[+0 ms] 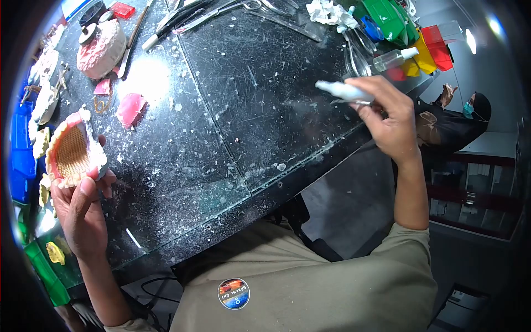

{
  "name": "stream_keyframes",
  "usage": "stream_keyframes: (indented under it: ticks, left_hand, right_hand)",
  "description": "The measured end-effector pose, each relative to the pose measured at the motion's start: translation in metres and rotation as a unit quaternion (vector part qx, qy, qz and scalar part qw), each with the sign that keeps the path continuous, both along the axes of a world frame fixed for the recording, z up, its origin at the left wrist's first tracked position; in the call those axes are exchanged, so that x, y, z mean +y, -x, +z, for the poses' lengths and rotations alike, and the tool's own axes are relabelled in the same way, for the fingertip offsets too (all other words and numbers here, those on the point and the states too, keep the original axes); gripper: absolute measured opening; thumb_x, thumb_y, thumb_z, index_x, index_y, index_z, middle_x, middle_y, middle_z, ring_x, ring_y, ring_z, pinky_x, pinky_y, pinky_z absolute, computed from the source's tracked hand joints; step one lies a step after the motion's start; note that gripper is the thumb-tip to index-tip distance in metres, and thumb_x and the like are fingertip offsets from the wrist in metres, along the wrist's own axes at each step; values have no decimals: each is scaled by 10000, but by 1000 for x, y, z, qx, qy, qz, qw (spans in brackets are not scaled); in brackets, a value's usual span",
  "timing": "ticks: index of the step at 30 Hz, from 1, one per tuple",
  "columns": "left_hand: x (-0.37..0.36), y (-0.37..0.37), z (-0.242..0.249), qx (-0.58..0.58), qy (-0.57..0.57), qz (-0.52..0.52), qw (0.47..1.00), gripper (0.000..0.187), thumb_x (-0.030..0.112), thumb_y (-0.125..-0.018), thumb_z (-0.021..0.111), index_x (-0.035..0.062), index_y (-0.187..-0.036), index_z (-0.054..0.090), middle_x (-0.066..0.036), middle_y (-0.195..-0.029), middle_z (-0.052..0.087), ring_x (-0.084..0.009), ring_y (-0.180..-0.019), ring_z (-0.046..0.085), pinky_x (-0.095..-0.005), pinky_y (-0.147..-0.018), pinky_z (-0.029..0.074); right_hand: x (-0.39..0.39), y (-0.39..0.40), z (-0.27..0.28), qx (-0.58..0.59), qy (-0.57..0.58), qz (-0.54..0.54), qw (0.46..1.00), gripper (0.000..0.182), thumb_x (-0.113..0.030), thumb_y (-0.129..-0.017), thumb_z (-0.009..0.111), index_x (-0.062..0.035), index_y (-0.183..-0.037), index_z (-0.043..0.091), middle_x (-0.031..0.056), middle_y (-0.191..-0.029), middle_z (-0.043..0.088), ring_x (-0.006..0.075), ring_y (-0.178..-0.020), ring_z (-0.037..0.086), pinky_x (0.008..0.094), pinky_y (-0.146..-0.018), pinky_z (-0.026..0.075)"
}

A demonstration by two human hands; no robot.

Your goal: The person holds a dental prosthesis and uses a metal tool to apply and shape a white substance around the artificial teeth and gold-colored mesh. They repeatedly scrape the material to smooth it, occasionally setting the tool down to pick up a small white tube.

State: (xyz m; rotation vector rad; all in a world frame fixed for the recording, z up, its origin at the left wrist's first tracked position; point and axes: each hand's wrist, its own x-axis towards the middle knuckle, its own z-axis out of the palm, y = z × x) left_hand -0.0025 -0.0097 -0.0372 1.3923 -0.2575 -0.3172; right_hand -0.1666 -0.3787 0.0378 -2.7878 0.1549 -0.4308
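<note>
My left hand (83, 218) is closed on a dental model (95, 157) at the left edge of the table, thumb on its front. The model carries a denture with pink wax, a row of cream teeth and a gold mesh (74, 155) across the palate. Raised at the right, over the table's near edge, my right hand (391, 113) pinches a small white tapered object (338, 90) between thumb and fingers. Its tip points left, and motion blur leaves its exact kind unclear. On the table beyond the model lies a rounded pink wax piece (130, 109).
Back left stands a plaster model in a black articulator (100, 48), with more casts along the left side. Metal instruments (221, 11) lie across the back. A clear spray bottle (394, 59) and coloured bins (434, 47) are at the right. Beyond them sits another person (453, 124).
</note>
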Motion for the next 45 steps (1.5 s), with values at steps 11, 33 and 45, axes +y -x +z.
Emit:
stream_keyframes:
  ticks: [11,33,45]
  left_hand:
    - [-17,7,25,-1,50,-18,999,658,127,-679,631,-10,-1246,326,-121,-982,564,-159,-716,605,-207,-538,457]
    - [1,0,26,33,82,-59,994,592,105,-730,606,-47,-1244,354,-164,-1043,574,-187,-857,610,-273,-712,501]
    - [-16,19,26,77,26,-67,994,910,458,-694,613,-78,-1307,206,-239,-1009,557,-260,-786,634,-238,-534,501]
  right_hand:
    - [11,-149,11,-59,-251,131,957,241,-80,-771,659,17,-972,568,58,-913,601,106,-843,584,230,-760,476]
    - [66,-300,26,-61,-318,169,931,185,-183,-830,542,-7,-845,600,81,-764,610,147,-601,576,260,-549,456]
    - [-4,14,-32,-273,-452,-38,848,430,-369,-941,327,18,-909,512,157,-829,573,230,-665,611,320,-597,510]
